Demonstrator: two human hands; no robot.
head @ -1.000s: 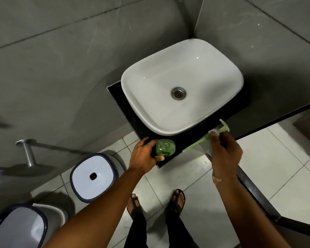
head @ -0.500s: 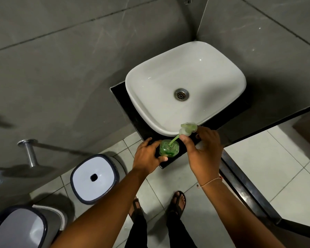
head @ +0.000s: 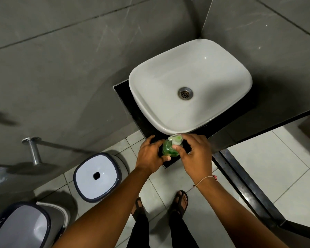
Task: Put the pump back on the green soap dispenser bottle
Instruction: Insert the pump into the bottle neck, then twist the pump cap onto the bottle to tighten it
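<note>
Two bare hands meet just in front of the white oval ceramic basin (head: 190, 86). The left hand (head: 150, 154) wraps the small translucent green soap bottle (head: 168, 149) on the black counter ledge (head: 127, 97); the right hand (head: 195, 154) pinches the pale green plastic pump (head: 176, 138) atop it. Below-left of the basin stands a white square lidded bin (head: 97, 176).

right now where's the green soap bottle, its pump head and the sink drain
translucent green soap bottle (head: 168, 149): head view, on its shoulder between the hands
pale green pump head (head: 176, 138): head view, on its top
round metal sink drain (head: 185, 93): head view, on the strainer's centre
</note>
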